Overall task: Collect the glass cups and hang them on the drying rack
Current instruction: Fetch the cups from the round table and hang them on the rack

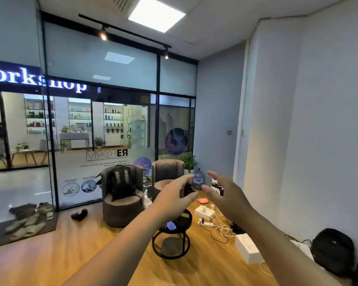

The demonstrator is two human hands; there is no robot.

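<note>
Both my arms are stretched out in front of me at chest height. My left hand point(175, 196) is open with the fingers spread and holds nothing. My right hand point(222, 191) faces it, a short gap apart, fingers straight, and it holds nothing either. No glass cup and no drying rack shows anywhere in this view. Below the hands stands a small round black side table point(175, 228).
Two grey armchairs point(122, 205) stand ahead, the left one with a black backpack point(121, 183). A blue water jug point(198, 178), white boxes point(247, 247), a power strip with cables point(207, 223) and a black bag point(332, 250) lie along the right wall. Glass partition point(103, 120) ahead.
</note>
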